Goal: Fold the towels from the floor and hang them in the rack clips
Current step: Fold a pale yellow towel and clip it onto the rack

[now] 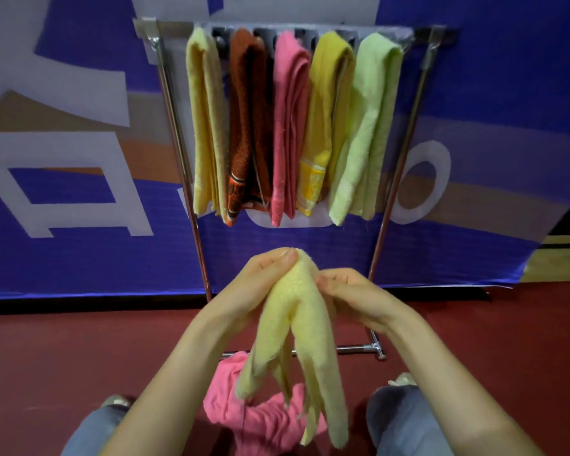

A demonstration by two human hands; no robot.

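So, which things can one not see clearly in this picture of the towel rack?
All in the head view:
- Clips on the rack: dark, blurred, partly covered by the hanging towels.
- Pink towel on the floor: partly behind the held towel.
- Right hand: its fingertips are behind the held towel.
- Rack's lower left end: behind the left forearm.

Both hands — left hand, right hand — pinch pale yellow towel; rack at 12 o'clock, pink towel at 6.
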